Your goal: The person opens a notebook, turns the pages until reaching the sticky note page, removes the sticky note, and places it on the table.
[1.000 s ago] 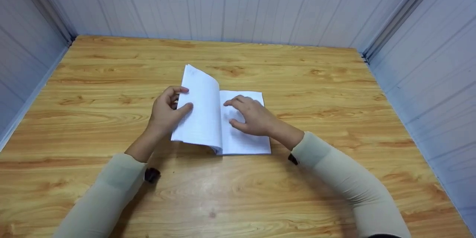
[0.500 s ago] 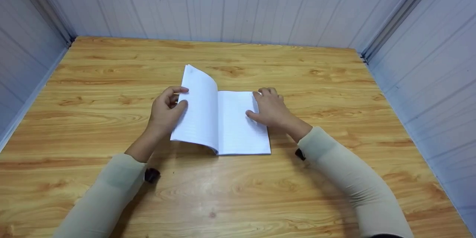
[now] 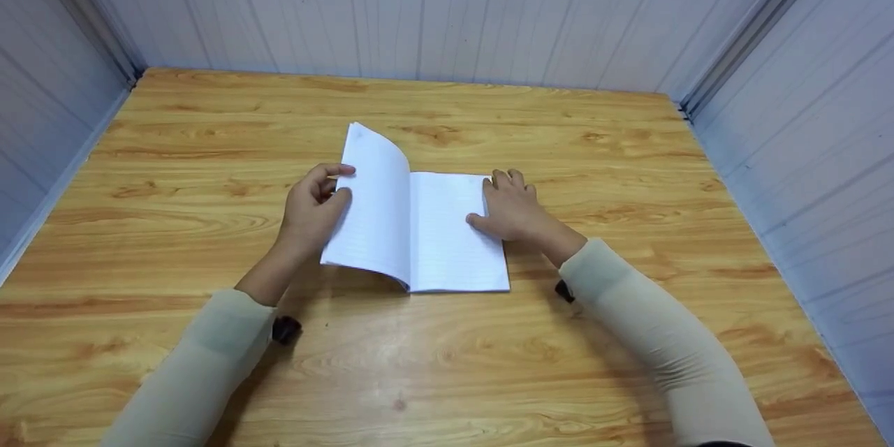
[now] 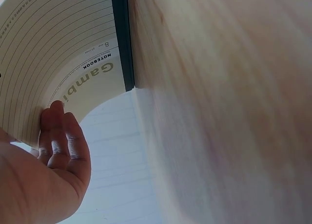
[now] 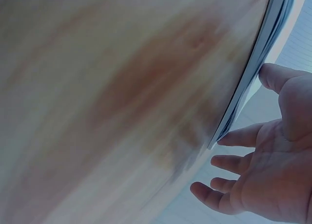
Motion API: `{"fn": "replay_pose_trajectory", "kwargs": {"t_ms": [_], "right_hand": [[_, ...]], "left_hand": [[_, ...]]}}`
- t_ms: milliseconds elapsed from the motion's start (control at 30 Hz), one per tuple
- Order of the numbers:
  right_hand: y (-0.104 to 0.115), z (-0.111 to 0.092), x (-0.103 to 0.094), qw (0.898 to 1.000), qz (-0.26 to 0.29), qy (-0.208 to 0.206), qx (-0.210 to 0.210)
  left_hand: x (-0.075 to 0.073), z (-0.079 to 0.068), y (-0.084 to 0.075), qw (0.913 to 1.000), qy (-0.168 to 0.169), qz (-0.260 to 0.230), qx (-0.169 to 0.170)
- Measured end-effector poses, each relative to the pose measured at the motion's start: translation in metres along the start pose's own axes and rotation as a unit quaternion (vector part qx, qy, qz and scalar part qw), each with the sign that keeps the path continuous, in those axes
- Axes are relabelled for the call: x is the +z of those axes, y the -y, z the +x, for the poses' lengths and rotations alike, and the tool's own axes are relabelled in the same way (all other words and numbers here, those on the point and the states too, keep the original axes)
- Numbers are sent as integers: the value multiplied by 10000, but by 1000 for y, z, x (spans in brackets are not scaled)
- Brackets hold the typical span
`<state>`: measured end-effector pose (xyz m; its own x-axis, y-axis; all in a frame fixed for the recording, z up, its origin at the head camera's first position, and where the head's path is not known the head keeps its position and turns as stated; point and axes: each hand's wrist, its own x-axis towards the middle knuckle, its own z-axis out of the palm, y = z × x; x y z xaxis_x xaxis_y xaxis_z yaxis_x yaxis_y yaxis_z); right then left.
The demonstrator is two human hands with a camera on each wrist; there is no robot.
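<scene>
A notebook (image 3: 454,251) lies spread on the table, its right-hand lined page flat and its left part raised and bowed. My left hand (image 3: 311,206) pinches the outer edge of that raised part, thumb on the page and fingers behind it. In the left wrist view those fingers (image 4: 57,136) lie against the tan cover (image 4: 73,53), which has printed lines, the word NOTEBOOK and a dark spine strip (image 4: 123,39). My right hand (image 3: 513,209) rests at the upper right edge of the flat page, thumb on the paper. The right wrist view has its fingers (image 5: 239,136) loosely extended beside the page edges.
The notebook sits mid-table on a wood-grain tabletop (image 3: 594,154). Pale panelled walls (image 3: 447,7) stand along the back and both sides. A small dark object (image 3: 286,330) sits at the left cuff, and another (image 3: 564,291) at the right cuff.
My right hand has moved right, from over the middle of the flat page to its outer edge, uncovering the page. The left hand stays put with its thumb shifted slightly toward the page edge.
</scene>
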<state>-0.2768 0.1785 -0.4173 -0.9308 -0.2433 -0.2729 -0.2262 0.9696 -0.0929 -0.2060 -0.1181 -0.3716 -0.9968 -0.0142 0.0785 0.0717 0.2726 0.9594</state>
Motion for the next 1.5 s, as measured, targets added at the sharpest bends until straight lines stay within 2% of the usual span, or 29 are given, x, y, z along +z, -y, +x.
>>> {"fn": "replay_pose_trajectory", "kwargs": {"t_ms": [400, 867, 1267, 1367, 1500], "right_hand": [[0, 1, 0, 9998, 78, -60, -170], [1, 2, -2, 9951, 524, -734, -402], [5, 0, -6, 9888, 1127, -948, 256], [3, 2, -6, 9833, 1490, -924, 477], [1, 1, -8, 9731, 1991, -1008, 565]], "left_hand": [[1, 1, 3, 9999, -40, -47, 116], [0, 1, 2, 9999, -27, -81, 106], [-2, 1, 3, 9999, 14, -116, 102], [-1, 1, 3, 9999, 2, -101, 74], [-1, 0, 2, 10000, -2, -53, 37]]}}
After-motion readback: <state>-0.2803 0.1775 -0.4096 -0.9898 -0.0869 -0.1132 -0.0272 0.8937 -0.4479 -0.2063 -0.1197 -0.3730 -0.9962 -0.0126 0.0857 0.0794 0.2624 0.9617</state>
